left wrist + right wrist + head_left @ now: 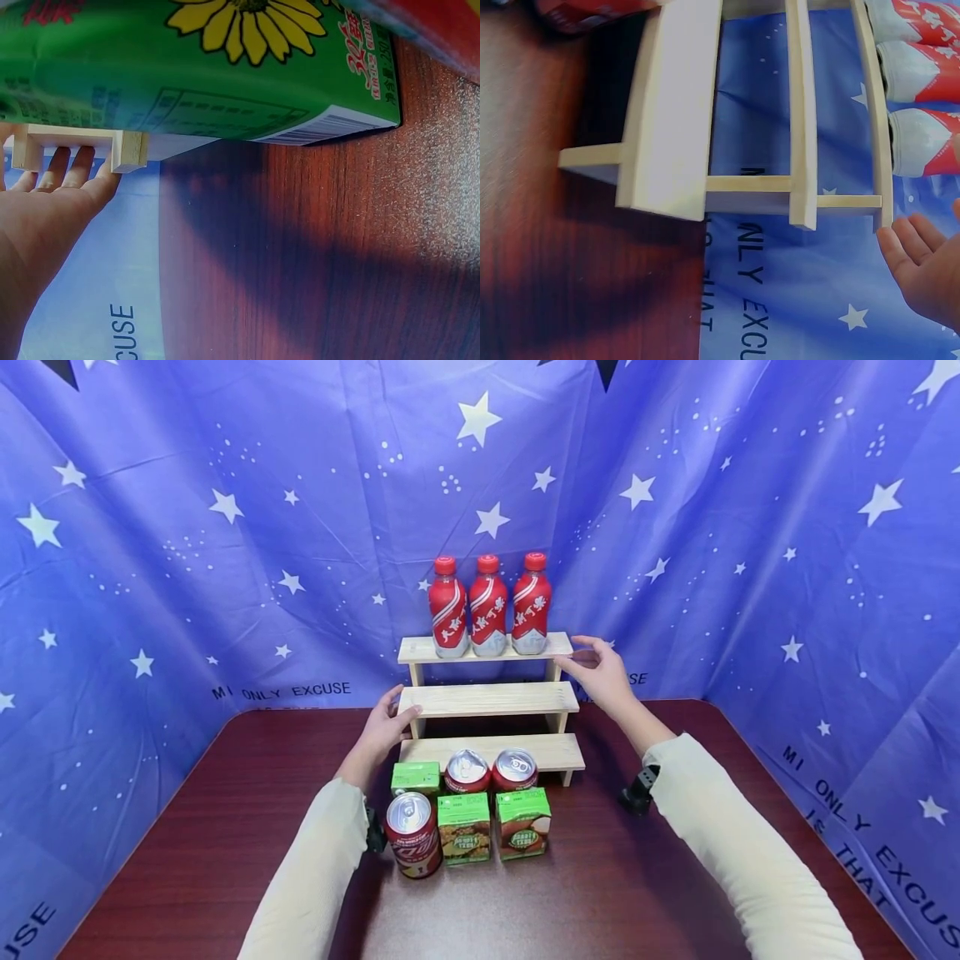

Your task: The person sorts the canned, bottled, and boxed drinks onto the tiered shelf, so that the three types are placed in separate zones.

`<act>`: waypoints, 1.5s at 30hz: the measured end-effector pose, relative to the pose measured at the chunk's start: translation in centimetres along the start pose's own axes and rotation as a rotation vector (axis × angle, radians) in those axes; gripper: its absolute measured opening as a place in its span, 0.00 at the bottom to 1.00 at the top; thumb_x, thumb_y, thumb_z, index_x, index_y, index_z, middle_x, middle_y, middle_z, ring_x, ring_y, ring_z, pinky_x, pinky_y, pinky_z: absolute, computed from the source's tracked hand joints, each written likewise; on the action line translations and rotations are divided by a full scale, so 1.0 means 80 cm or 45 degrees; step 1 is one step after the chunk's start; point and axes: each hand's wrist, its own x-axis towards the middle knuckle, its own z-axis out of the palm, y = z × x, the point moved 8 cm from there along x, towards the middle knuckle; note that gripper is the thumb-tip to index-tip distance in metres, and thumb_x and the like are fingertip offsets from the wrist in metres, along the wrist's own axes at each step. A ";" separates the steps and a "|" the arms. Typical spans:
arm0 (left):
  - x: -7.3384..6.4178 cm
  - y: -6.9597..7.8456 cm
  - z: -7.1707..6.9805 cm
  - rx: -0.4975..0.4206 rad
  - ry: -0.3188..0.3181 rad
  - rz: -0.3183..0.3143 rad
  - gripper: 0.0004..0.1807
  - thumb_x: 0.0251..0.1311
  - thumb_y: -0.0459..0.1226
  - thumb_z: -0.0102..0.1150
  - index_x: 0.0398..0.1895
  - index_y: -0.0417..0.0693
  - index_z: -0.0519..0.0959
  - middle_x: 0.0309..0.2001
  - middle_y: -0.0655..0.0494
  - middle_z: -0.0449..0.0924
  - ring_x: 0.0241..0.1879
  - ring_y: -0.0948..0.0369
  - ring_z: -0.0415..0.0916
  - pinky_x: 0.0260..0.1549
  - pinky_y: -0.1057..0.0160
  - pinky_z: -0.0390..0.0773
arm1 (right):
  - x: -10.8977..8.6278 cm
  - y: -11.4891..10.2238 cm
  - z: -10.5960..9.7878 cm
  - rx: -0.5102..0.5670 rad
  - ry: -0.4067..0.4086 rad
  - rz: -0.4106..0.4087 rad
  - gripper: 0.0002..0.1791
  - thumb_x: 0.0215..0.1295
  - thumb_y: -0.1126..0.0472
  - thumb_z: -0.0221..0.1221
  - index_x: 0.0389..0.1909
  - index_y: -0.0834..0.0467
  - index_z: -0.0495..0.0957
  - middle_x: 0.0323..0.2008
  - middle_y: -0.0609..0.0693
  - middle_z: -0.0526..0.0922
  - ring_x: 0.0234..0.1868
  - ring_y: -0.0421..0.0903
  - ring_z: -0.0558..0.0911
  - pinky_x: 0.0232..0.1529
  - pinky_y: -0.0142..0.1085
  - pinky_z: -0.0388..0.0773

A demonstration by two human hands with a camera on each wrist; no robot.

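Observation:
A three-tier wooden display rack (487,700) stands on the table. My left hand (384,727) grips the left end of its middle tier, thumb over the board's front edge; in the left wrist view its fingers (79,176) reach behind the wood. At the right end of the top tier is my right hand (600,675), fingers fairly straight, fingertips at the board's end. Three red-labelled cola bottles (488,610) stand upright on the top tier. In the right wrist view the bottles (922,142) show only their lower parts.
In front of the rack stand a green carton (416,777), two dark red cans (515,768), another can (413,839) and two more green cartons (463,835) (523,831). A blue starred curtain (300,527) hangs around the dark red wooden table (225,827).

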 end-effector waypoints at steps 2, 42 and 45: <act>0.000 0.000 -0.001 -0.002 0.006 -0.001 0.39 0.65 0.33 0.51 0.74 0.50 0.43 0.70 0.37 0.54 0.64 0.43 0.61 0.58 0.41 0.68 | -0.007 0.002 0.000 0.001 -0.030 -0.006 0.31 0.59 0.54 0.63 0.62 0.61 0.67 0.53 0.65 0.76 0.54 0.59 0.76 0.57 0.49 0.74; -0.003 -0.002 -0.001 0.025 0.015 0.013 0.39 0.65 0.34 0.52 0.74 0.49 0.43 0.70 0.37 0.54 0.64 0.43 0.61 0.57 0.41 0.69 | -0.141 0.049 0.064 0.077 -0.536 -0.099 0.27 0.58 0.56 0.64 0.58 0.59 0.71 0.52 0.63 0.77 0.52 0.62 0.77 0.46 0.36 0.80; -0.003 0.000 -0.001 0.035 0.021 0.016 0.39 0.65 0.35 0.52 0.74 0.50 0.44 0.70 0.38 0.53 0.65 0.44 0.61 0.58 0.41 0.68 | -0.144 0.047 0.070 0.117 -0.560 -0.092 0.29 0.57 0.58 0.64 0.59 0.60 0.69 0.53 0.66 0.76 0.53 0.63 0.76 0.50 0.41 0.79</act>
